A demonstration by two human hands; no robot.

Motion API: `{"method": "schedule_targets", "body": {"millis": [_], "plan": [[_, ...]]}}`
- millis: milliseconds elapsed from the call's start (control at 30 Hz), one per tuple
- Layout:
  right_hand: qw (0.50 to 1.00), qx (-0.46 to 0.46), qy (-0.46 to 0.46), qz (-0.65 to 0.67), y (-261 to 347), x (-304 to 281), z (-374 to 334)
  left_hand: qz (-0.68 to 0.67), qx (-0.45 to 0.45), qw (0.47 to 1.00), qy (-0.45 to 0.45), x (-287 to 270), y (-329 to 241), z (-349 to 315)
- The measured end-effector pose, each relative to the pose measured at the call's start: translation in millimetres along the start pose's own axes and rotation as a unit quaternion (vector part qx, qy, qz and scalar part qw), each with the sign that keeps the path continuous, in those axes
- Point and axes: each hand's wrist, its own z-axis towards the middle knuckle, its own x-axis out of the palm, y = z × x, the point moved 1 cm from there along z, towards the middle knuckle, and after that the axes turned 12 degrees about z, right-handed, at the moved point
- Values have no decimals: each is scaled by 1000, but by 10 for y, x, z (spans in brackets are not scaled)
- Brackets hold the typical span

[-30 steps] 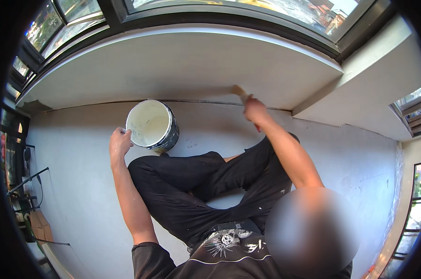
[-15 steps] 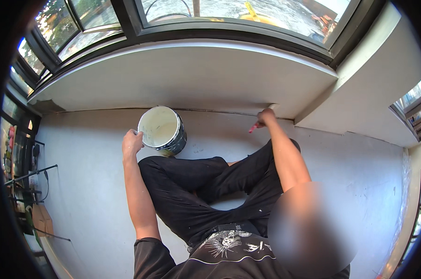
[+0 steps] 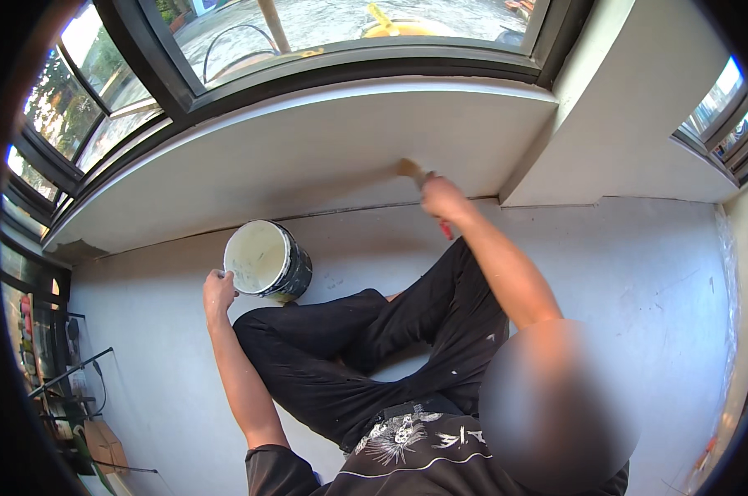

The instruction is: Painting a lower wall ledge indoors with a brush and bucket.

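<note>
My left hand is closed on the near left rim of a paint bucket. The bucket stands on the floor by the low wall, dark and paint-smeared outside, with pale paint coating its inside. In my right hand is a paintbrush with a red handle and tan bristles. Its bristle end points up and left against the low white wall under the window. The handle's red end sticks out below my fist.
My crossed legs in black trousers lie close to the bucket. A dark-framed window runs above the wall, and a white pillar juts out at right. Thin black stands and a cardboard box are at far left on the grey floor.
My right hand has swept the paintbrush leftward and higher along the wall, and the bristles now show. The whole view has shifted and turned. My left hand stays on the bucket rim.
</note>
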Motion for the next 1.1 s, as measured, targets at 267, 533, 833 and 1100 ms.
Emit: {"method": "schedule_targets", "body": {"millis": [267, 533, 833, 1100], "plan": [[978, 151, 36, 142, -400, -484, -144, 47, 18, 999, -11, -24, -26, -31], [963, 200, 64, 171, -488, -462, -176, 29, 16, 999, -9, -33, -34, -46], [623, 267, 132, 723, -788, -162, -356, 11, 21, 1000, -2, -8, 5, 8], [563, 254, 145, 773, -806, -62, -243, 8, 29, 999, 12, 42, 127, 108]]}}
